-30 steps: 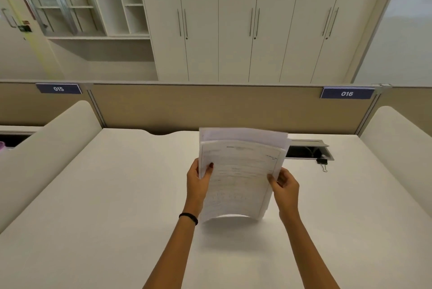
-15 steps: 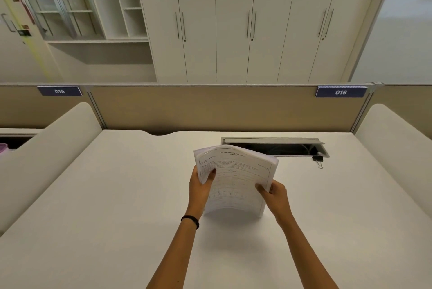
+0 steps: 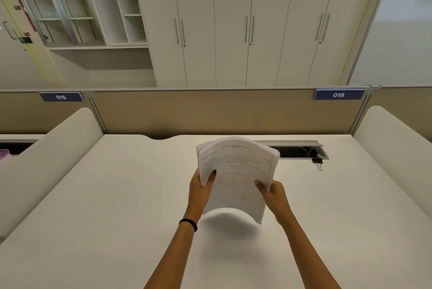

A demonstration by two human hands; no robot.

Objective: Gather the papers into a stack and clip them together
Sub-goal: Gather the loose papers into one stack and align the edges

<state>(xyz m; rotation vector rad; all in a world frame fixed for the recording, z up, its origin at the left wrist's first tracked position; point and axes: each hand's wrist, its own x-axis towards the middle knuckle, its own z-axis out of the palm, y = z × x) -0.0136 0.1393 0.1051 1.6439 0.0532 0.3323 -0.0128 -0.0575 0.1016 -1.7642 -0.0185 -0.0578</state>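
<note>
White paper stack (image 3: 236,171) is held up off the desk (image 3: 117,206), between both sets of fingers. It is bowed, with its lower edge curling toward the person and a shadow under it. Top edges fan slightly and are not flush.

Left hand (image 3: 201,192) pinches the stack's left edge: thumb pressed on the printed front sheet, other fingers hidden behind the sheets. Right hand (image 3: 274,197) pinches the right edge a bit lower, thumb on the front, remaining fingers curled behind.

Black binder clip (image 3: 317,162) lies on the desk beyond and right of the right-hand fingers, apart from the stack, just beside the corner of the open cable tray (image 3: 299,150). Black band (image 3: 188,223) on the left wrist.
</note>
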